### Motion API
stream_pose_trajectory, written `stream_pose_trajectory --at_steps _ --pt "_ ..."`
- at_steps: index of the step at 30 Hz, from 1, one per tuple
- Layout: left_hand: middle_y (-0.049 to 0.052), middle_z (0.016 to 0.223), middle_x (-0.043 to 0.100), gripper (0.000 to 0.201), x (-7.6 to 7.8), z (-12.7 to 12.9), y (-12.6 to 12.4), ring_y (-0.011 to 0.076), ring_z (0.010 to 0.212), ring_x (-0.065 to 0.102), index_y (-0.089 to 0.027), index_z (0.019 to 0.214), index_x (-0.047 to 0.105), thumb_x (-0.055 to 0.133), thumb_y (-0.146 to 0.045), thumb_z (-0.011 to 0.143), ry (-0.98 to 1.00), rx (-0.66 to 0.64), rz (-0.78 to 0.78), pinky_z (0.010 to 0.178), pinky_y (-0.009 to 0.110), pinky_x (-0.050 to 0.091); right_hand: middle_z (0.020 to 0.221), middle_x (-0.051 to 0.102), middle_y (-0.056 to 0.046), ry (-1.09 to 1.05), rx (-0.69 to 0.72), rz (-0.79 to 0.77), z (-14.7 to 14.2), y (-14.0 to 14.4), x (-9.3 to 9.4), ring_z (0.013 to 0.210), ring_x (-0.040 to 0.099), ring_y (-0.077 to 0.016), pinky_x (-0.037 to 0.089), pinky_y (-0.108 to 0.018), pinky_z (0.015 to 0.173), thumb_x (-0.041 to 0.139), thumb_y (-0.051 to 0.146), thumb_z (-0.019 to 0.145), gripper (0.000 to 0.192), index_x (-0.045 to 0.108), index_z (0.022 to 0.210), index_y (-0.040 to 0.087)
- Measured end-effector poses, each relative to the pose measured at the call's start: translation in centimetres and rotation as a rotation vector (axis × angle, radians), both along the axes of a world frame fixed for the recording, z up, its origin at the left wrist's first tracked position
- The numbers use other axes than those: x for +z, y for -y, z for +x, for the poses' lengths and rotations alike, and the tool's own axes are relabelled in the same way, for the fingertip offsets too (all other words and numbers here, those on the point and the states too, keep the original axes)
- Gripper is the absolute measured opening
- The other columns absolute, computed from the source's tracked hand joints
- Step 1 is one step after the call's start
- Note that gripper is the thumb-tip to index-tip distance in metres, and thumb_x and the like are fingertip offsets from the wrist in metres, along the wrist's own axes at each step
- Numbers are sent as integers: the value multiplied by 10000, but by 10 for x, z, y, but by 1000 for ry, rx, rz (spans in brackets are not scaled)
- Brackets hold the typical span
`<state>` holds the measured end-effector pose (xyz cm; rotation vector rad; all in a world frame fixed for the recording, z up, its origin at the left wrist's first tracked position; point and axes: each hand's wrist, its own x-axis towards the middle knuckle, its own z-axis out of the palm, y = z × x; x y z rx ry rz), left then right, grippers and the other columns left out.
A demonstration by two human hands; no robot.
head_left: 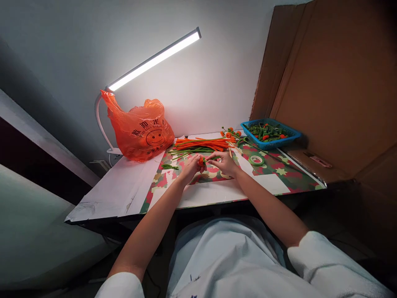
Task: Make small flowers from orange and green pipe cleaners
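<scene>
Between my hands, above the patterned table cover, is a small orange flower (pixel 201 161) with some green at its base. My left hand (pixel 191 166) is closed around it from the left. Fingers of my right hand (pixel 223 162) are pinched together at the flower's green side; what exactly they grip is too small to make out. Just behind my hands lies a bundle of orange and green stems (pixel 201 145). A loose green sprig (pixel 169 167) rests left of my left hand, and a roll of green tape (pixel 256 160) lies right of my right hand.
A blue basket (pixel 269 145) of green pieces and orange flowers stands at the back right. Finished-looking orange blooms (pixel 228 135) lie beside it. An orange plastic bag (pixel 142 132) hangs by a lit lamp (pixel 155 60) at left. Cardboard (pixel 335 82) walls the right side.
</scene>
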<state>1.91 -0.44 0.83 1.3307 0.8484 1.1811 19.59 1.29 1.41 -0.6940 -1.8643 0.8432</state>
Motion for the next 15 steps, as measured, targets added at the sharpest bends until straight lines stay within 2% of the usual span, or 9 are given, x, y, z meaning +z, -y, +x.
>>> stream_pose_trajectory --at_steps 4,6,9,11,13,15 --pt "-20 553 540 297 -2 0 0 131 469 538 -179 852 494 473 -475 832 -94 20 -52 469 237 380 846 696 -67 2 -29 32 -2 -1 -4 801 621 -188 461 -299 704 649 383 783 222 709 820 173" --pt "-8 604 572 293 -3 -1 0 135 491 553 -179 861 488 456 -469 832 -126 57 -11 491 250 406 840 696 -66 9 -58 40 -2 -1 -5 794 619 -188 456 -295 691 643 393 789 230 707 815 173" --pt "31 840 649 249 -4 -3 2 142 659 603 -192 934 484 522 -381 777 -188 152 222 609 267 454 851 700 -68 19 -89 11 -3 0 -5 794 621 -191 451 -286 663 641 423 790 257 712 820 177" --pt "45 999 648 318 -3 -4 5 149 784 603 -207 997 489 593 -296 710 -318 206 433 709 281 459 857 707 -72 18 -94 -10 -3 -1 -5 787 626 -194 452 -284 652 646 441 783 277 717 822 177" --pt "45 1014 639 330 -1 -4 8 148 800 579 -210 998 519 620 -236 685 -506 244 609 769 296 448 861 713 -75 9 -96 -14 -4 -2 -7 791 631 -197 458 -290 665 649 451 779 287 721 820 176" --pt "40 940 636 218 0 -2 10 151 779 557 -207 923 549 601 -214 712 -645 287 717 790 306 439 864 718 -75 4 -101 -12 -5 -4 -9 802 636 -201 464 -298 691 647 449 781 285 725 819 178"
